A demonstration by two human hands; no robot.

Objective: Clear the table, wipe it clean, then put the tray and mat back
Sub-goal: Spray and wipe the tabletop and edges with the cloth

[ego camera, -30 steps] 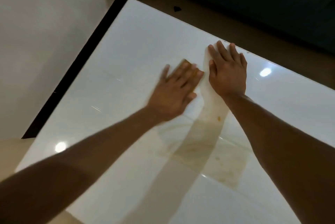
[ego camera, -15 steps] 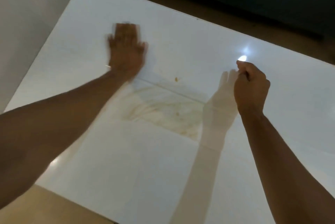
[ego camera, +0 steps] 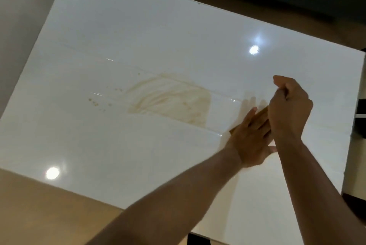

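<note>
While wiping: left hand [ego camera: 250, 139] has swung back from the far-left side, fingers flat on a brownish cloth [ego camera: 261, 115], I think
Right hand: right hand [ego camera: 288, 106] curled loosely, holding nothing I can see
Stain: brown smear [ego camera: 168, 100] sits left of both hands on the table [ego camera: 99, 145], so wiping isn't done
Tray/mat: not visible

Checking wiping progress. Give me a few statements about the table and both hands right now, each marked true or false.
1. A brownish smear lies on the white table. True.
2. The left hand lies flat on a brown cloth. True.
3. The right hand is spread flat on the table. False: its fingers are curled, raised beside the left hand.
4. A tray sits on the table. False: none shows.
5. Small crumbs lie left of the smear. True.
</note>
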